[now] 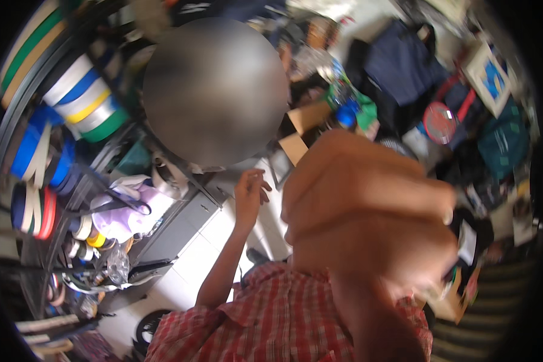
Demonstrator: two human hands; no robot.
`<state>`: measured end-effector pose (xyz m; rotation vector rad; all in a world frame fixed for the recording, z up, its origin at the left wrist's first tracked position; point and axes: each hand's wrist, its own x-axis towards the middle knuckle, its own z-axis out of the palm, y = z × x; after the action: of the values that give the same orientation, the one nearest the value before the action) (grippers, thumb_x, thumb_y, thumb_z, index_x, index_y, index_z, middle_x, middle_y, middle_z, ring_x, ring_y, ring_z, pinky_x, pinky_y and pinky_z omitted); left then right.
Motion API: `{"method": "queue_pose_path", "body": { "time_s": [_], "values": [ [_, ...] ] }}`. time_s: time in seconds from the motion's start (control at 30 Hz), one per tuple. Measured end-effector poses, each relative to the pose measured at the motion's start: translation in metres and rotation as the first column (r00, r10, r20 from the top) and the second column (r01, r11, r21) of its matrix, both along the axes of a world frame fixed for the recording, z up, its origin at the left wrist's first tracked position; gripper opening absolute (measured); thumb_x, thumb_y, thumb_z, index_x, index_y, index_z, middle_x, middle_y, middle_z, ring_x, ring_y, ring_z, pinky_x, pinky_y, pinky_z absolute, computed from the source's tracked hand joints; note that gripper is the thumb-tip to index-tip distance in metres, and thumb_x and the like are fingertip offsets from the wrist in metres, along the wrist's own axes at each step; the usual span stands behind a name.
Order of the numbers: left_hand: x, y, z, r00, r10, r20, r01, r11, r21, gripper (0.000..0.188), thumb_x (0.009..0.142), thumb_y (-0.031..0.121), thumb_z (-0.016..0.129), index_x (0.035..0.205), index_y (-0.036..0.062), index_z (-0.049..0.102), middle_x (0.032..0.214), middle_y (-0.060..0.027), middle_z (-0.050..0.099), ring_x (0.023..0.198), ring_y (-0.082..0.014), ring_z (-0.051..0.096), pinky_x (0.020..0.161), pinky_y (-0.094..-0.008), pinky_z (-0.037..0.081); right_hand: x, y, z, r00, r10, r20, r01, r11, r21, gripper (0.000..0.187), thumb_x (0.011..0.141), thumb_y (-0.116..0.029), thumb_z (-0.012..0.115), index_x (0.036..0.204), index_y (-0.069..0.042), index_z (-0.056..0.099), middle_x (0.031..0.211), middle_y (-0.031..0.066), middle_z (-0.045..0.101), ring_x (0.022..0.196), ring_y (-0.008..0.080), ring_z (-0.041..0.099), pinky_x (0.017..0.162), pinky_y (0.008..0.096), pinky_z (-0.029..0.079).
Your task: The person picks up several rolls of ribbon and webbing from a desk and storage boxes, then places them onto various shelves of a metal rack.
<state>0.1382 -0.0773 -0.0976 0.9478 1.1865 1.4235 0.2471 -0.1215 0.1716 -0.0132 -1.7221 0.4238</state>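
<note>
My right hand (371, 208) looms large and blurred, close in front of the view at the right of centre. Its fingers look folded tightly together, and whatever they may hold is hidden. Smaller and farther off, my left hand (251, 192) is raised left of centre, its fingers loosely bent and apart with nothing visible in them. Both arms come from a red checked shirt (271, 320). A cardboard box (311, 117) with raised flaps shows just beyond my right hand, beside a green plastic bag (365, 108).
A dark metal rack (72, 199) on the left bears several striped rolls (87, 99) and a pale purple bundle (123, 217). Pale floor tiles (205, 247) lie beside it. A navy bag (401, 60) and a framed picture (489, 78) are at right. A blurred grey disc covers the upper middle.
</note>
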Motion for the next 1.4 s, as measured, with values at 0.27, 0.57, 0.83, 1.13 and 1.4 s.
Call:
{"method": "queue_pose_path", "body": {
  "time_s": [0.27, 0.57, 0.83, 1.13, 1.4],
  "values": [
    [0.133, -0.043, -0.002, 0.95, -0.309, -0.049, 0.307, 0.951, -0.042, 0.021, 0.095, 0.019, 0.052, 0.107, 0.0028, 0.058, 0.071, -0.0067, 0.062, 0.052, -0.0075, 0.051, 0.047, -0.0219, 0.036, 0.143, -0.077, -0.013, 0.952, -0.279, -0.128, 0.285, 0.958, 0.028, 0.041, 0.093, -0.022, 0.05, 0.063, 0.004, 0.059, 0.061, 0.0098, 0.056, 0.052, 0.02, 0.053, 0.047, 0.0294, 0.041],
    [0.298, -0.115, -0.053, 0.768, -0.638, -0.047, 0.622, 0.762, -0.181, 0.024, 0.096, 0.023, 0.051, 0.107, 0.0018, 0.057, 0.073, -0.0101, 0.062, 0.051, -0.0107, 0.054, 0.046, -0.0214, 0.038, 0.322, -0.178, -0.04, 0.759, -0.65, 0.031, 0.651, 0.758, -0.049, 0.051, 0.099, -0.03, 0.041, 0.064, 0.004, 0.057, 0.061, 0.0091, 0.054, 0.052, 0.0182, 0.052, 0.048, 0.0294, 0.04],
    [0.398, -0.16, -0.087, 0.569, -0.821, 0.05, 0.804, 0.543, -0.242, 0.023, 0.096, 0.025, 0.053, 0.104, 0.0047, 0.058, 0.074, -0.0092, 0.062, 0.051, -0.0105, 0.055, 0.045, -0.021, 0.038, 0.449, -0.236, -0.175, 0.545, -0.74, 0.394, 0.639, 0.062, -0.766, 0.032, 0.094, -0.022, 0.057, 0.077, 0.004, 0.061, 0.064, 0.0097, 0.057, 0.054, 0.0152, 0.055, 0.049, 0.0279, 0.042],
    [0.505, -0.148, -0.077, 0.483, -0.868, 0.115, 0.851, 0.435, -0.296, 0.022, 0.094, 0.023, 0.058, 0.104, 0.0035, 0.059, 0.072, -0.008, 0.061, 0.05, -0.0102, 0.054, 0.044, -0.0202, 0.038, 0.525, -0.255, -0.266, 0.492, -0.869, 0.054, 0.138, 0.016, -0.99, 0.031, 0.098, -0.027, 0.052, 0.1, 0.004, 0.057, 0.072, 0.01, 0.062, 0.056, 0.0148, 0.06, 0.05, 0.0256, 0.048],
    [0.702, -0.063, -0.093, 0.218, -0.974, -0.069, 0.974, 0.222, -0.052, 0.018, 0.091, 0.017, 0.062, 0.102, 0.0031, 0.059, 0.075, -0.0033, 0.061, 0.06, -0.0066, 0.055, 0.053, -0.0202, 0.043, 0.627, -0.206, -0.299, 0.25, -0.968, 0.029, 0.108, -0.002, -0.994, 0.046, 0.1, -0.035, 0.043, 0.119, 0.006, 0.049, 0.098, 0.0186, 0.063, 0.072, 0.0197, 0.065, 0.062, 0.0274, 0.053]
  ]
}}
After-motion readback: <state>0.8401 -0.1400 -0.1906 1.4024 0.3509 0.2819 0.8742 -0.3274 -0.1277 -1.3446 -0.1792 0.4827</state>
